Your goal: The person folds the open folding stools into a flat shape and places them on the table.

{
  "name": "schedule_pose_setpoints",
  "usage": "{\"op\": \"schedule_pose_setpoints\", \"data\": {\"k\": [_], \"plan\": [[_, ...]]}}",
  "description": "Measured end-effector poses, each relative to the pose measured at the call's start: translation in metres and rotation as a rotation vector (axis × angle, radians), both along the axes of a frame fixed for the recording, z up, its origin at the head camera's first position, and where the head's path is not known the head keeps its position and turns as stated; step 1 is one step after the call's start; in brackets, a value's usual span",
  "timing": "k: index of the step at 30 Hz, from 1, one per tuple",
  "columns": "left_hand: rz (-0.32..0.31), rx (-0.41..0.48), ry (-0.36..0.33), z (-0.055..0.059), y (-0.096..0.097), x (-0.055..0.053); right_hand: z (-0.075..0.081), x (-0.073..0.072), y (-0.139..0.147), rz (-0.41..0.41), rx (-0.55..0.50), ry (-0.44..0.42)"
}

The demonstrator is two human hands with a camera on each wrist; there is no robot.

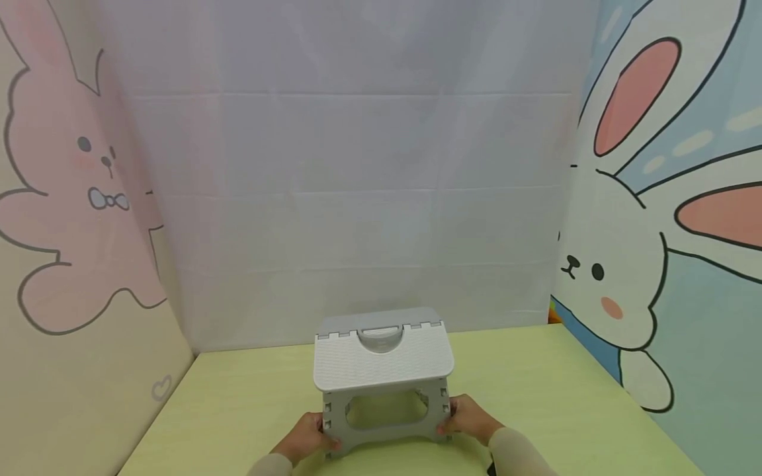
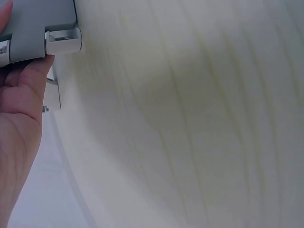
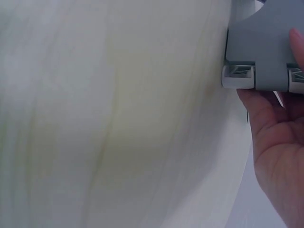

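A folding step stool (image 1: 381, 370) stands unfolded on the table, its white and grey top tilted toward me and a grey handle in the middle. My left hand (image 1: 306, 437) grips the left edge of its grey front leg panel, thumb in front and fingers behind. On the opposite edge, my right hand (image 1: 470, 419) holds the panel the same way. In the left wrist view, the left hand (image 2: 21, 104) has its fingers under the panel's hinged edge. The right wrist view shows the right hand (image 3: 280, 137) likewise at the grey panel (image 3: 270, 42).
The stool stands on a pale yellow-green table (image 1: 238, 390). A white sheet (image 1: 369, 165) hangs behind it. Rabbit-printed walls (image 1: 702, 317) rise at both sides. A small dark object (image 1: 491, 469) shows by the right sleeve at the bottom edge.
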State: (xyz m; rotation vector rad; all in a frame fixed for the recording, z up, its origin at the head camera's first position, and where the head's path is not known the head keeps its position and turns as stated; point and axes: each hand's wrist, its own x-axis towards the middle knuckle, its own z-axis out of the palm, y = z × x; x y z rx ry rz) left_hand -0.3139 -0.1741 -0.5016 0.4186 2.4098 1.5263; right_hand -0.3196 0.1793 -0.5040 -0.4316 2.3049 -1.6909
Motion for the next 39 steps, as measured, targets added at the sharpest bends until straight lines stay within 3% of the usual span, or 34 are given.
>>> {"op": "schedule_pose_setpoints", "data": {"k": [39], "plan": [[-0.034,0.029,0.01,0.0014,-0.0019,0.0025,0.0006,0.0002,-0.0011,0.021,0.002,0.002]]}}
